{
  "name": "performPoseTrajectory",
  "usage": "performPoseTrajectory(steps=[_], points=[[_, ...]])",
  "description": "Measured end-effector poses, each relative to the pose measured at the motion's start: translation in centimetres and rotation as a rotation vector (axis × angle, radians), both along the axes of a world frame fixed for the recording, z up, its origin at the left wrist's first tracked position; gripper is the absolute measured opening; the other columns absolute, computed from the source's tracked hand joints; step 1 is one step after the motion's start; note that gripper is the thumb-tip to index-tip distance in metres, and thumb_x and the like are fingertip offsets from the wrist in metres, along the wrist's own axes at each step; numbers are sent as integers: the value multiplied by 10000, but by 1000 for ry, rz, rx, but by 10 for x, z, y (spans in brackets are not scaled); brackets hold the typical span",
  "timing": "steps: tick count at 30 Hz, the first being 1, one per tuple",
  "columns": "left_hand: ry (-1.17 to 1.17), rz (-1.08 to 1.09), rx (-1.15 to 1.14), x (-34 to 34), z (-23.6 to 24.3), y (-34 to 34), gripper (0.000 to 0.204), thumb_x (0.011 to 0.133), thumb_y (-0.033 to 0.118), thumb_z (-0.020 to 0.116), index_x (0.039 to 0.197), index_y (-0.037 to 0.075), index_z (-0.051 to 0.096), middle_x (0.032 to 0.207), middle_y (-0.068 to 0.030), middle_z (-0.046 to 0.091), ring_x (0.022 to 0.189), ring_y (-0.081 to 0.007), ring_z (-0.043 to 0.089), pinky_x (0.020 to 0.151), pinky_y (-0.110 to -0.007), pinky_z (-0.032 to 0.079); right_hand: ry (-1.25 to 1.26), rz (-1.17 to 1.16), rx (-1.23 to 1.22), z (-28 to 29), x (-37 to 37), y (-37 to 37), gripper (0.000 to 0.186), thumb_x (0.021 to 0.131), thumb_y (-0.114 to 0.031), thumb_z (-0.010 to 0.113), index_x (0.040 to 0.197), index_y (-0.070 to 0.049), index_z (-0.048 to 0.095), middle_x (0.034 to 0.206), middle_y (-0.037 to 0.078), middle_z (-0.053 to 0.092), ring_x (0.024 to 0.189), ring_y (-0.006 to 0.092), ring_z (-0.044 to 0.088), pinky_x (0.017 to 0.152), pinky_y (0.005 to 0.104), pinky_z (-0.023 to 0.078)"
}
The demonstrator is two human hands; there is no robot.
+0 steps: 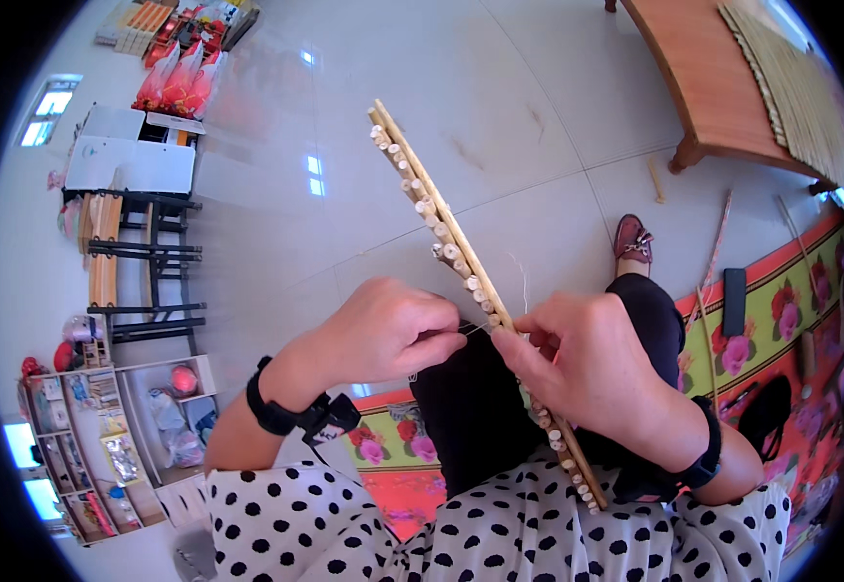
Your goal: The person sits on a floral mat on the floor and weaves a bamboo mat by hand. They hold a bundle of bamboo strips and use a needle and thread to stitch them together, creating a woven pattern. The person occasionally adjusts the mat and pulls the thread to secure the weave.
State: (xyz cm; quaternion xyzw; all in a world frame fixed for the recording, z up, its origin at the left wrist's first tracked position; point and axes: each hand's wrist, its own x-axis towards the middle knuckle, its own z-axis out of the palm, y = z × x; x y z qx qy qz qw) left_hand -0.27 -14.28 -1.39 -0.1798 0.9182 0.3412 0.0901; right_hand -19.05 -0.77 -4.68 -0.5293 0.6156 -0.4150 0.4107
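Note:
A row of pale cut stalk ends [452,251] lies along a long straight stick [431,184], the whole strip slanting from far left down to my lap. My right hand [591,359] grips this strip around its middle, thumb on the near side. Just left of it, my left hand [383,330] is closed with thumb and finger pinched together. A fine thread [477,328] runs between that pinch and the strip, and a loose thread end [525,281] curls up beyond my right hand. How far the stalks extend below the strip is hidden.
At the far right a wooden table [679,87] carries a mat of stalks [790,97]. A flowered cloth [780,325] with a dark phone-like object [734,302] spreads below it. Folded black-framed furniture [150,252] and an open shelf [82,446] stand left; red bags [179,78] sit behind.

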Motion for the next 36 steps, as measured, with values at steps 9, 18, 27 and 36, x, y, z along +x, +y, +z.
performPoseTrajectory(steps=[9,18,27,36], points=[[230,-173,64,1,-29,-4,170,761,90,627,639,41,518,587,-101,545,533,-301,543,493,-376,438,508,88,9,15,11,-22,379,833,-273,657,596,22,630,522,196,555,506,382,588,518,443,507],[249,-195,36,20,-33,1,143,762,167,619,674,64,573,607,-126,594,560,-341,593,513,-426,479,535,71,-11,15,27,-20,367,814,-267,667,565,-4,611,504,174,548,473,365,577,473,430,494],[295,81,84,113,-12,28,165,834,85,608,684,47,550,585,-61,526,464,-275,491,436,-371,388,467,-102,-51,3,15,-15,320,787,-206,696,563,-1,593,525,187,550,486,357,589,483,395,487],[1220,572,31,145,4,96,240,899,142,564,681,59,505,609,-61,527,563,-168,509,548,-310,395,366,-67,-198,-15,22,-21,314,790,-228,677,598,6,595,548,172,561,503,339,580,506,412,475]])
